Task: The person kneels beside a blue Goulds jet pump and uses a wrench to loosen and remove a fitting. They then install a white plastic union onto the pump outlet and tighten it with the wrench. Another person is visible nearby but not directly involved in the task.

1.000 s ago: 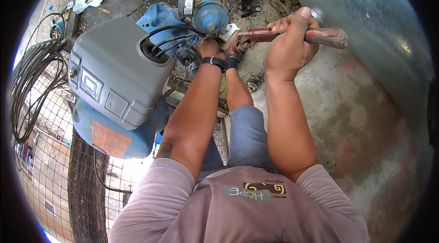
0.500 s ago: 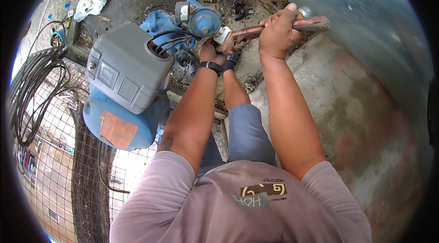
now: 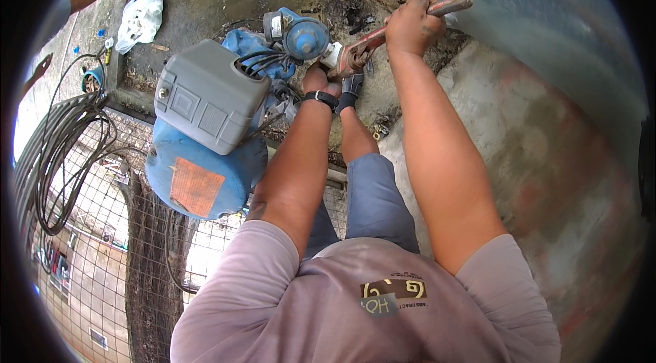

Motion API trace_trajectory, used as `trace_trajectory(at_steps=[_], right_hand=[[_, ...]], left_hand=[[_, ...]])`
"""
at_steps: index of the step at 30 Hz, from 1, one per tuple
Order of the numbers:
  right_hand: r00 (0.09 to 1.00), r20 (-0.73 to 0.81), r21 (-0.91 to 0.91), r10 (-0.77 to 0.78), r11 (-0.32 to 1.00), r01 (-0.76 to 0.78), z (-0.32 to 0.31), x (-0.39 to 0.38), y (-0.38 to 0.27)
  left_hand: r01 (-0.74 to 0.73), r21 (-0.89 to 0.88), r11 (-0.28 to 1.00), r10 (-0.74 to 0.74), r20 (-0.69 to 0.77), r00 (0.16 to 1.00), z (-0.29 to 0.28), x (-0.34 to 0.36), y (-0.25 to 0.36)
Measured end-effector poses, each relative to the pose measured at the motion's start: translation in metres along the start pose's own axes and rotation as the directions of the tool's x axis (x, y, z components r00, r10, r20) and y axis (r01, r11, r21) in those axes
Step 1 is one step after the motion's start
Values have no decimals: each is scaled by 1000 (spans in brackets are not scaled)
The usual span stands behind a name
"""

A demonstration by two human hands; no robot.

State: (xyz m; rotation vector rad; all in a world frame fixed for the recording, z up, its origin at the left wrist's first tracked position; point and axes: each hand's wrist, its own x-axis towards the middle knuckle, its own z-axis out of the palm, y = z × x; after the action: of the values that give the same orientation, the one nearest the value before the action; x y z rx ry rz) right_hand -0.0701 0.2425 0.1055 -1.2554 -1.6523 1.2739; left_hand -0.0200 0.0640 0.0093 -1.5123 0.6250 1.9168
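Head view: my right hand (image 3: 410,24) stays clamped on the pipe wrench (image 3: 403,29), handle now tilted higher; my left hand (image 3: 320,79) braces the blue pump (image 3: 304,38), grip unclear.

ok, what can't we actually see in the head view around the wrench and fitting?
- Wrench jaws on the white fitting: too small to judge the bite.
- Left hand: fingers hidden behind the hand itself, so its grip is unclear.
- Wrench handle middle: covered by the right hand.
- Pump underside: hidden by its grey cover.
- Cable coil: cut off by the left rim.
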Motion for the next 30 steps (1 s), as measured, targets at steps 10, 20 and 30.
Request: trace_trajectory(at_steps=[10, 20, 30], right_hand=[[969, -36, 38, 246, 969, -245, 8, 23, -12], [975, 153, 290, 160, 936, -199, 1, 27, 2], [884, 241, 215, 400, 866, -451, -3, 14, -21]], left_hand=[[-183, 361, 915, 159, 96, 983, -24, 19, -10], [-70, -100, 993, 87, 167, 982, -7, -7, -8], [-156, -134, 979, 173, 124, 977, 2, -15, -4]])
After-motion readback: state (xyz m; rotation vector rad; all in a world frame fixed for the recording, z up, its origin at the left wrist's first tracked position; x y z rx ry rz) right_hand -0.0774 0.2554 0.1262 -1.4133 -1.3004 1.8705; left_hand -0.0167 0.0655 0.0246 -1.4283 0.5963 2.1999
